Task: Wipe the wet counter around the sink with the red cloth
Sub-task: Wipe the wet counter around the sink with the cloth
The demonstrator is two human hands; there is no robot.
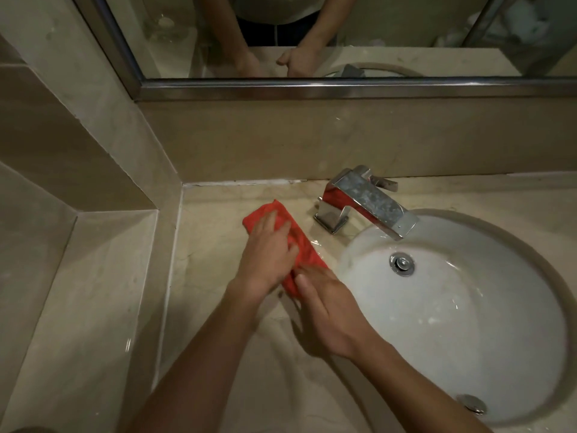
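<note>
Beige tiled walls [237,142], steel-framed mirror [343,32] above, dim light.

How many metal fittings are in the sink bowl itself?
2: the drain at the back of the sink, below the faucet spout, and a round overflow fitting on the near wall. None appears hidden.

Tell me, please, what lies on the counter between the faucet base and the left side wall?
In the head view, the red cloth lies there, flat on the counter, with the left hand and right hand pressing on it. Bare marble flanks it.
</note>
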